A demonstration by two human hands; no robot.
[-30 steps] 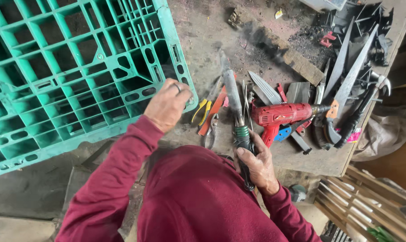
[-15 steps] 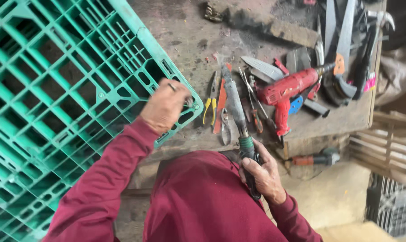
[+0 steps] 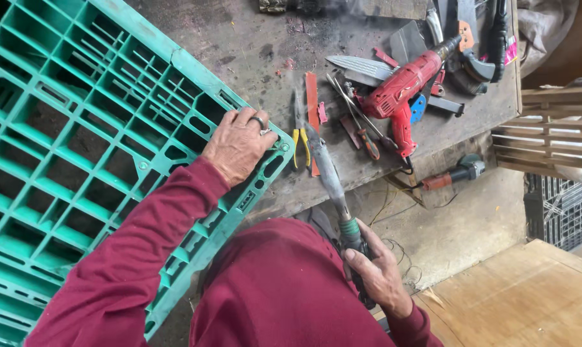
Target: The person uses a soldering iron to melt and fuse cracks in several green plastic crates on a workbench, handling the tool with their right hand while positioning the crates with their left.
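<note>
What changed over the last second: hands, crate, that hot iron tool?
The left hand shifted its hold on the green plastic crate; its fingers now lie flat over the corner rim, and the crate has turned on the workbench. The right hand drew the long iron tool back toward the body. That grip is unchanged; the red drill and pliers lie as before.
</note>
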